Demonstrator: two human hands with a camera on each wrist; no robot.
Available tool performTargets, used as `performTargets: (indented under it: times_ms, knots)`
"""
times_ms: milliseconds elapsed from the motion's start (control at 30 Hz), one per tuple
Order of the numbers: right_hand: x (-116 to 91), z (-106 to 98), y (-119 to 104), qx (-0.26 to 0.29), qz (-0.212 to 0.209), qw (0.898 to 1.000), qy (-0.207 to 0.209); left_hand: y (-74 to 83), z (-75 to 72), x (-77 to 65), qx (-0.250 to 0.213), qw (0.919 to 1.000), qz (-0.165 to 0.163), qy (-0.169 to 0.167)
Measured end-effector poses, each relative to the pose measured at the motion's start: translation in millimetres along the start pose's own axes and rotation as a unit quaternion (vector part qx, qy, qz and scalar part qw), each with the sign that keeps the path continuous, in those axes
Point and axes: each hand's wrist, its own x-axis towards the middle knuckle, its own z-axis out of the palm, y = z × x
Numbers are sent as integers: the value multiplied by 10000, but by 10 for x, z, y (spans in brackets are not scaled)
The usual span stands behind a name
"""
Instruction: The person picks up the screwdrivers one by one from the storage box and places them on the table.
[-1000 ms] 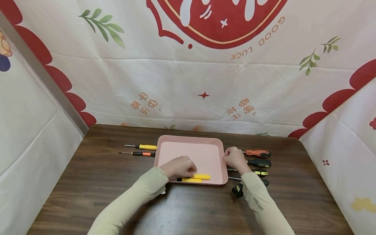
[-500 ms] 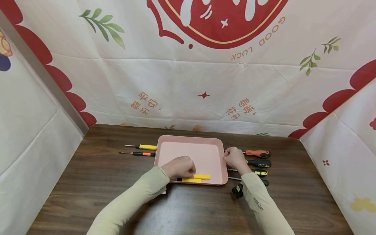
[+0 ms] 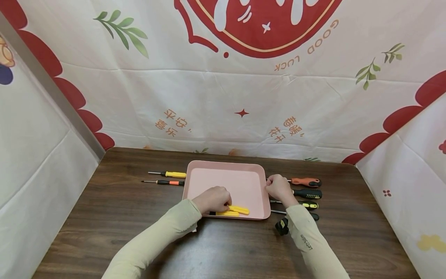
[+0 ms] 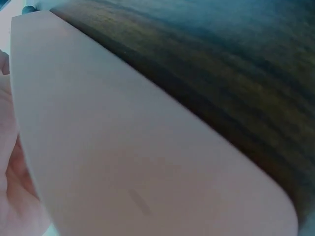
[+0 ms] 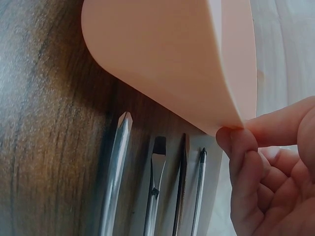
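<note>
A pink tray lies on the dark wood table. My left hand reaches over the tray's near left part, its curled fingers holding a yellow-handled screwdriver; the far end of that tool is hidden beneath the hand. Along the near wall inside the tray is a second yellow handle. My right hand pinches the tray's right rim between thumb and fingers. Outer tray wall fills most of the left wrist view, with only part of the left hand showing at its edge.
Right of the tray lie an orange-handled screwdriver, a black-handled one and more screwdrivers, tips toward the tray. A black object with a yellow label sits by the right sleeve. Left are yellow and black-orange screwdrivers.
The held screwdriver's yellow handle has swung slightly, its right end now lower toward the near wall. My right hand stays on the rim, and the tray has not moved.
</note>
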Motion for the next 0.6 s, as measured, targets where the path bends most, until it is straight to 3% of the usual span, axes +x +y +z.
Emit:
performTargets:
  times_ms: [600]
  knots:
    - [-28, -14, -29, -71, 30, 10000, -14, 10, 40, 14, 2, 9987, -307, 405]
